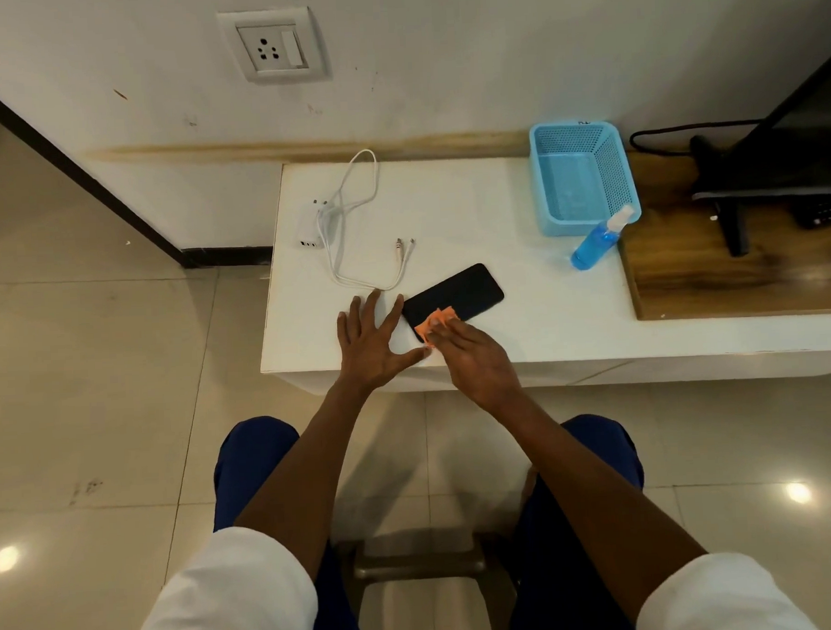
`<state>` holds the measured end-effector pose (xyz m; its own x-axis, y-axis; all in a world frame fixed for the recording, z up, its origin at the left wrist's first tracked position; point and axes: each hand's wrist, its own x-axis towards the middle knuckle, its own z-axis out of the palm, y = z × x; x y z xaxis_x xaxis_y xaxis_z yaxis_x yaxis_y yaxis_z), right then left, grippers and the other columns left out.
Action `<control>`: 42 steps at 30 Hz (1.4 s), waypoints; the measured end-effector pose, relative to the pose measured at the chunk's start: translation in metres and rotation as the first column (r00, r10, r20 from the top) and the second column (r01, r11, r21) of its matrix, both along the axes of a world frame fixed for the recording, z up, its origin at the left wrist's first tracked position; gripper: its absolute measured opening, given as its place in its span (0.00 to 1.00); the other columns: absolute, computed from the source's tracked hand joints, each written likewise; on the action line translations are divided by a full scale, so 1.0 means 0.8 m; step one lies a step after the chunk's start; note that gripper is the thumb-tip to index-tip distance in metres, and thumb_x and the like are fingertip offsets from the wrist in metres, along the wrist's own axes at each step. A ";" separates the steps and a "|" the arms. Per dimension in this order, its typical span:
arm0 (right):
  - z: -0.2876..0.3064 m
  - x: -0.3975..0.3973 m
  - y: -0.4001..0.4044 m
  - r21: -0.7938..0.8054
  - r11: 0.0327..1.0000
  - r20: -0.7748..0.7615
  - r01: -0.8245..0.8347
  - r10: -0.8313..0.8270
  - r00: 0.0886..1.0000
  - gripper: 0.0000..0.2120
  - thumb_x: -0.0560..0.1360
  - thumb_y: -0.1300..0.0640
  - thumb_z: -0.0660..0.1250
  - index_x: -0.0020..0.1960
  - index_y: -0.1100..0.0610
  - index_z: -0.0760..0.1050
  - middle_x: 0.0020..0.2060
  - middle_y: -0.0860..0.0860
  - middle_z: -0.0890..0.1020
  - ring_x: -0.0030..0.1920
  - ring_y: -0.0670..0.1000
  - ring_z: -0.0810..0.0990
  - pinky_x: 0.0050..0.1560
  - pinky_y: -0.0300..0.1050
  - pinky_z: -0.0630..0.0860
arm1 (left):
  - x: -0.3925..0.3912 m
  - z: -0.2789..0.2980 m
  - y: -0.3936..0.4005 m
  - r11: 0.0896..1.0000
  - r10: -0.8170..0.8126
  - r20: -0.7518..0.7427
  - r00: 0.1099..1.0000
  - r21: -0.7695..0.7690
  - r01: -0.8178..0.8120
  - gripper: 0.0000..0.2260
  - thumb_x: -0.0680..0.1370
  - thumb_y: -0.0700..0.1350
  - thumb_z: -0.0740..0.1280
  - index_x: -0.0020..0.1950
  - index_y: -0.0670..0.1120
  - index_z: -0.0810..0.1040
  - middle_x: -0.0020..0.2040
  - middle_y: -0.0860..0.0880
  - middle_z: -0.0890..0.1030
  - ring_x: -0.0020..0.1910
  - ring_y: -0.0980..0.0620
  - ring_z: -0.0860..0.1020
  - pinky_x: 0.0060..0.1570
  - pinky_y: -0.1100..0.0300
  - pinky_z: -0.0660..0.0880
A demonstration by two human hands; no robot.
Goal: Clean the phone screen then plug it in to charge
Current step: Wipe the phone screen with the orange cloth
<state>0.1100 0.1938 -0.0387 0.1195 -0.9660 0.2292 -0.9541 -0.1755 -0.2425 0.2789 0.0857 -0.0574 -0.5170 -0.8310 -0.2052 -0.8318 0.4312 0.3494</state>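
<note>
My right hand (472,360) presses an orange cloth (435,324) on the phone (455,294) near the counter (521,281) front edge; my left hand (374,338) lies flat, fingers spread, holding nothing.

Location: domestic room, living or bedroom area.
Indicators: glossy tiled floor (97,376), painted wall with socket plate (273,44), low white surface (521,272) against the wall, television (787,155) on a stand, remote control (823,211) beside it.

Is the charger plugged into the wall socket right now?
No, the charger lies on the white table with its cable beside it, and the wall socket above is empty.
</note>
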 end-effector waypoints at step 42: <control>0.007 -0.035 -0.059 0.036 0.991 0.112 0.132 -0.136 0.984 0.22 0.70 0.70 0.72 0.63 0.61 0.78 0.60 0.58 0.82 0.63 0.60 0.79 0.65 0.50 0.73 | -0.004 -0.005 0.007 0.992 0.076 -0.094 0.993 -0.089 -0.085 0.40 0.69 0.73 0.64 0.78 0.60 0.60 0.80 0.48 0.54 0.80 0.42 0.49 0.76 0.40 0.47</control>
